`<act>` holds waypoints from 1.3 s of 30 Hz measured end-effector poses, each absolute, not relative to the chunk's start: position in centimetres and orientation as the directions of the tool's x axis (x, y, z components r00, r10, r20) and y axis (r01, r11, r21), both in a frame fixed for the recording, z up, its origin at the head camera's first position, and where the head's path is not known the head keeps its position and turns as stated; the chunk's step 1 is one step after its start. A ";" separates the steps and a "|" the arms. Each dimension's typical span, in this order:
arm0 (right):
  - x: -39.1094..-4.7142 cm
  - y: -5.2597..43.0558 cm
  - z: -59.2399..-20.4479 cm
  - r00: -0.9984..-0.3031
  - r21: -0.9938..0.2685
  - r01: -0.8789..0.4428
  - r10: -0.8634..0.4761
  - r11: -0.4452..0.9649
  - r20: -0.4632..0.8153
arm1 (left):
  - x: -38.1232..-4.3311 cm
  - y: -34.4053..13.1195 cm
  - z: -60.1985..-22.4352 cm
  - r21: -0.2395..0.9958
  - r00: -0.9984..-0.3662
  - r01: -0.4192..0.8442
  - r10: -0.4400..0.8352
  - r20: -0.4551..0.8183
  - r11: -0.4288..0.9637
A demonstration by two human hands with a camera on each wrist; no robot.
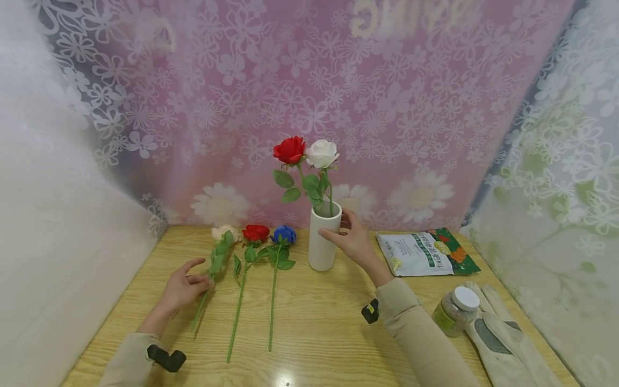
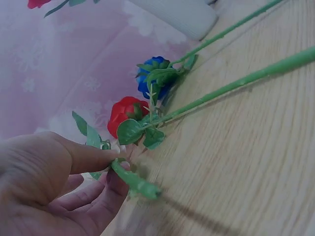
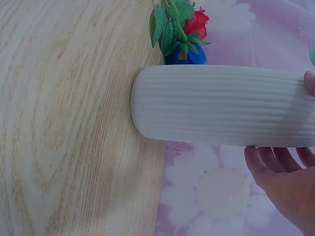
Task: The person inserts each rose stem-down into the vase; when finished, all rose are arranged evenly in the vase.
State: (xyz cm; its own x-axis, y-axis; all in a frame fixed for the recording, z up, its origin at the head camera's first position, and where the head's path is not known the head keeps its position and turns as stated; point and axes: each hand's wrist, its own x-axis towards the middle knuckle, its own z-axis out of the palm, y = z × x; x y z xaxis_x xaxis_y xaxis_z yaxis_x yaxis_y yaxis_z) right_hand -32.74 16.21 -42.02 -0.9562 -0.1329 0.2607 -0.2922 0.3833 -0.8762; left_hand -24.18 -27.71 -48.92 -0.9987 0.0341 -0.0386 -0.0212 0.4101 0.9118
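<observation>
My left hand (image 1: 182,287) pinches the green stem of a cream rose (image 1: 225,233) between thumb and fingers; the bloom points toward the back of the table. In the left wrist view the cut end of that stem (image 2: 140,186) sticks out past the fingertips. A ribbed white vase (image 1: 323,244) stands upright, and my right hand (image 1: 355,239) grips it near the rim from the right side. Inside it are a red rose (image 1: 290,150) and a white rose (image 1: 322,154). Another red rose (image 1: 256,233) and a blue rose (image 1: 283,235) lie between the left hand and the vase.
Right of the vase lies a white and green fertilizer bag (image 1: 425,252). In front of it stand a clear jar with a white lid (image 1: 456,312) and a pair of pale gloves (image 1: 508,338). A floral curtain (image 1: 309,97) hangs behind the wooden table (image 1: 314,333).
</observation>
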 end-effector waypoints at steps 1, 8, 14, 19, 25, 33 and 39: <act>-32.7 16.2 -42.0 -0.956 -0.875 -0.292 -0.134 0.386 0.260 | -24.2 -27.8 -48.9 0.916 -0.999 -0.024 0.033 -0.041 0.400; -32.7 16.2 -42.0 -0.957 -0.874 -0.288 -0.132 0.391 0.257 | -24.1 -28.0 -48.8 0.949 -0.999 -0.033 0.011 -0.039 0.313; -32.8 16.1 -41.9 -0.953 -0.871 -0.302 -0.133 0.387 0.271 | -24.2 -28.0 -48.6 0.979 -0.999 -0.033 -0.013 -0.031 0.202; -32.8 16.1 -41.9 -0.955 -0.873 -0.296 -0.133 0.389 0.265 | -24.1 -27.7 -48.7 0.985 -0.999 -0.035 -0.022 -0.032 0.166; -32.7 16.0 -41.9 -0.955 -0.872 -0.297 -0.129 0.389 0.268 | -24.0 -27.3 -48.6 0.990 -1.000 -0.019 0.000 -0.019 0.143; -32.7 16.1 -42.0 -0.955 -0.873 -0.296 -0.133 0.387 0.264 | -24.2 -27.7 -48.8 0.990 -0.999 0.033 0.008 0.033 0.135; -32.6 16.0 -41.9 -0.956 -0.876 -0.294 -0.135 0.383 0.262 | -24.3 -28.4 -49.0 0.989 -0.996 0.081 0.035 0.077 0.127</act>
